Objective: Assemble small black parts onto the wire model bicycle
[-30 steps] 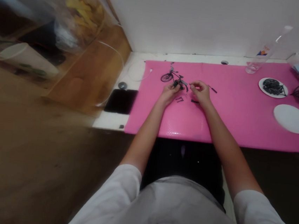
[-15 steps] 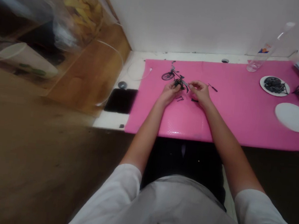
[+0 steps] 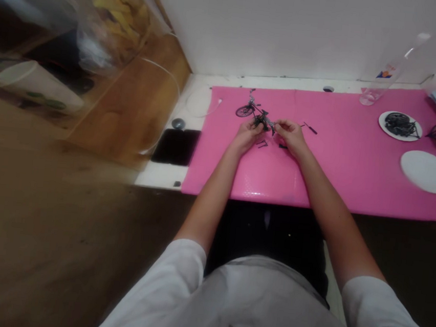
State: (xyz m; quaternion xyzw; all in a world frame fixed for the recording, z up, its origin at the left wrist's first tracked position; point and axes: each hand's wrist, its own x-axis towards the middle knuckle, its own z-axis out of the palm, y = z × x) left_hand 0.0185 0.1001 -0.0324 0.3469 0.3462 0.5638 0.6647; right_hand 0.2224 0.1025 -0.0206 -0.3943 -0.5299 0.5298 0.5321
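In the head view, my left hand (image 3: 247, 135) pinches the bike (image 3: 261, 118) at the pink mat (image 3: 336, 170), toward the far left corner of the desk (image 3: 162, 176). My right hand (image 3: 291, 133) has its fingertips drawn together at the bike's end; whether they grip anything, I can't tell. By the far edge, the bottle (image 3: 382, 79) wears an orange-and-blue label, and my shirt (image 3: 251, 300) has dark print, both unreadable.

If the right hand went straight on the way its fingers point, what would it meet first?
Most likely the model bicycle, held in the left hand. The right hand is close beside it; depth leaves contact unclear.
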